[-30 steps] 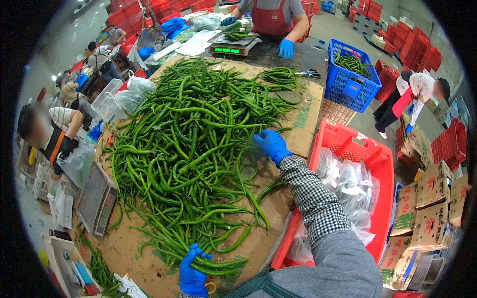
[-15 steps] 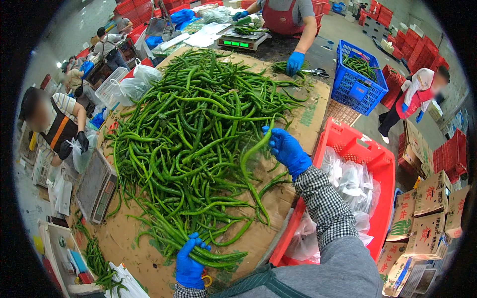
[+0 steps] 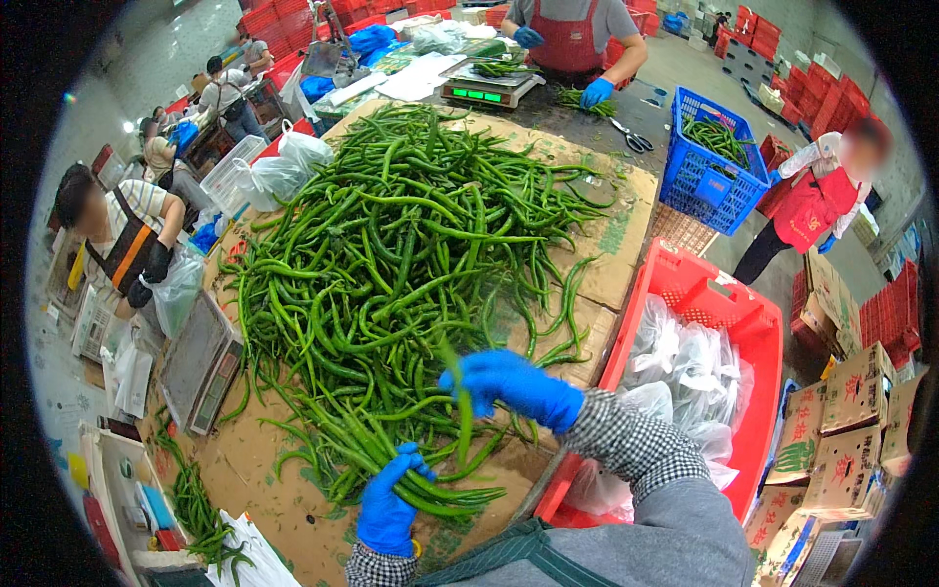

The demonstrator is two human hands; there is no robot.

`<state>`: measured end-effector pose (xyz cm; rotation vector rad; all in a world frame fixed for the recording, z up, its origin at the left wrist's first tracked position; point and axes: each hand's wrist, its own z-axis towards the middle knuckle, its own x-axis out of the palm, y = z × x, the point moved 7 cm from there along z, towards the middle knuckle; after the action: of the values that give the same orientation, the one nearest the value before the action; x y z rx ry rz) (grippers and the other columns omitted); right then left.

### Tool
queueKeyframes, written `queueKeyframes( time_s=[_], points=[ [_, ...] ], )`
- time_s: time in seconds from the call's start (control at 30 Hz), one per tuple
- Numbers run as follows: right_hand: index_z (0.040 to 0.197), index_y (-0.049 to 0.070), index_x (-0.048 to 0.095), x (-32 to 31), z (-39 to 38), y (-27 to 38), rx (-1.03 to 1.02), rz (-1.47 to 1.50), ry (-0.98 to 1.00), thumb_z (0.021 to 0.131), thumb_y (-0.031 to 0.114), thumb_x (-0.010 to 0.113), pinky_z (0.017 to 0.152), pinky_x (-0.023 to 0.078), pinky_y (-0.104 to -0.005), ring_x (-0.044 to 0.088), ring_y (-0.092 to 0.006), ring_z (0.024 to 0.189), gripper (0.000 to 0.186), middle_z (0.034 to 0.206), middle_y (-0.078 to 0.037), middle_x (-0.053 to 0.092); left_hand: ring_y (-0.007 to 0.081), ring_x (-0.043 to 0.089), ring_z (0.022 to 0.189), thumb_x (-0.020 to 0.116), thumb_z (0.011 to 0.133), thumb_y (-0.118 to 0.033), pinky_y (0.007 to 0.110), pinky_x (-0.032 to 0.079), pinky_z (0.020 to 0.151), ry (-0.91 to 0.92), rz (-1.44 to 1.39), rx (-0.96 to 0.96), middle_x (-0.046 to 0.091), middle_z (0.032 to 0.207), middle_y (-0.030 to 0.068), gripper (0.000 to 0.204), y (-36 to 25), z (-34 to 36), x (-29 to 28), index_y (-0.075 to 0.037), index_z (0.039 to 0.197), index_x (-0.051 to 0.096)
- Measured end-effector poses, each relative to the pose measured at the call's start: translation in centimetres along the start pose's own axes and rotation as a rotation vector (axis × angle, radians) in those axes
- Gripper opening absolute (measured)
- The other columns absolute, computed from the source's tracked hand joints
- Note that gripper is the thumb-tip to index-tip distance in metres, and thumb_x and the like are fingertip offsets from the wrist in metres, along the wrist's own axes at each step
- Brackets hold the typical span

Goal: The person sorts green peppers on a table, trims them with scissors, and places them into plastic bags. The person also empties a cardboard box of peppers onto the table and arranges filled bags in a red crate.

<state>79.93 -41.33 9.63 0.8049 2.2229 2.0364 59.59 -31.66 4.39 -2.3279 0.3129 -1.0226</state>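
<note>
A large heap of long green chili peppers (image 3: 391, 264) covers the cardboard (image 3: 616, 225) on the table in front of me. At the heap's near edge my left hand (image 3: 391, 499), in a blue glove, is closed round a bunch of peppers (image 3: 430, 489) lying with their ends toward the right. Just above and right of that bunch, my right hand (image 3: 514, 389), also blue-gloved, pinches a single long pepper (image 3: 464, 421) that hangs down, partly smeared by motion. A yellow ring shows at my left wrist.
A red crate (image 3: 753, 391) of bagged goods stands at my right, a blue crate (image 3: 711, 186) of peppers beyond it. Scales stand at left (image 3: 201, 362) and far side (image 3: 489, 88). Scissors (image 3: 634, 137) lie near a co-worker's gloved hand (image 3: 597, 94). Other people work around.
My right hand has come down and left with the pepper, from the heap's right side toward the bunch. My left hand keeps its hold, slightly shifted. The far co-worker's arm has moved.
</note>
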Motion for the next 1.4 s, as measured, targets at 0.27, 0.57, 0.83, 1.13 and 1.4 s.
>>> queueKeyframes(
  time_s=[0.27, 0.57, 0.83, 1.13, 1.4],
  points=[
    [0.112, 0.002, 0.06, -2.5, 3.1, -2.9, 0.008, -0.234, -0.018, 0.087, 0.023, 0.058, 0.065, 0.05, -0.0268, 0.06, -0.0145, 0.072, 0.032, 0.085, -0.007, 0.064, 0.0216, 0.058, 0.082, 0.059, 0.085, -0.011, 0.038, 0.05, 0.076, -0.029, -0.032, 0.001, 0.06, 0.089, 0.0099, 0.035, 0.4, -0.2, -1.5, 0.004, 0.116, 0.049],
    [0.11, 0.005, 0.057, -6.3, 10.5, 8.6, -0.588, -1.274, -0.467, 0.082, 0.019, 0.06, 0.075, 0.049, -0.0395, 0.059, -0.0318, 0.087, 0.031, 0.099, -0.013, 0.059, 0.0229, 0.058, 0.08, 0.058, 0.085, -0.009, 0.039, 0.05, 0.076, -0.085, -0.094, -0.022, 0.06, 0.087, 0.0106, 0.032, 0.3, -0.5, -3.5, 0.003, 0.113, 0.051],
    [0.126, 0.019, 0.047, -12.0, 14.7, 8.1, -0.185, -1.796, -0.566, 0.069, 0.037, 0.067, 0.09, 0.04, -0.0512, 0.044, -0.0342, 0.117, 0.063, 0.127, -0.009, 0.047, 0.0238, 0.058, 0.081, 0.059, 0.084, -0.012, 0.041, 0.05, 0.076, -0.118, -0.093, 0.009, 0.061, 0.087, 0.0095, 0.033, -0.4, -0.9, -4.2, 0.002, 0.113, 0.052],
    [0.107, 0.016, 0.06, -16.0, 6.4, 4.6, -0.166, -1.927, -0.51, 0.071, 0.021, 0.064, 0.074, 0.046, -0.0447, 0.051, -0.0312, 0.094, 0.036, 0.106, -0.009, 0.053, 0.0214, 0.058, 0.079, 0.056, 0.087, -0.015, 0.041, 0.049, 0.074, -0.192, -0.134, 0.066, 0.061, 0.086, 0.0055, 0.027, -1.1, -1.7, -10.6, -0.003, 0.111, 0.055],
    [0.106, 0.018, 0.06, -11.1, 2.6, 6.7, -0.083, -1.874, -0.507, 0.073, 0.014, 0.06, 0.066, 0.048, -0.0419, 0.058, -0.031, 0.082, 0.033, 0.094, -0.009, 0.057, 0.0208, 0.057, 0.079, 0.057, 0.086, -0.013, 0.039, 0.049, 0.076, -0.187, -0.162, 0.062, 0.06, 0.085, 0.0068, 0.03, -2.2, -1.6, -9.2, 0.0, 0.113, 0.052]
  ],
)
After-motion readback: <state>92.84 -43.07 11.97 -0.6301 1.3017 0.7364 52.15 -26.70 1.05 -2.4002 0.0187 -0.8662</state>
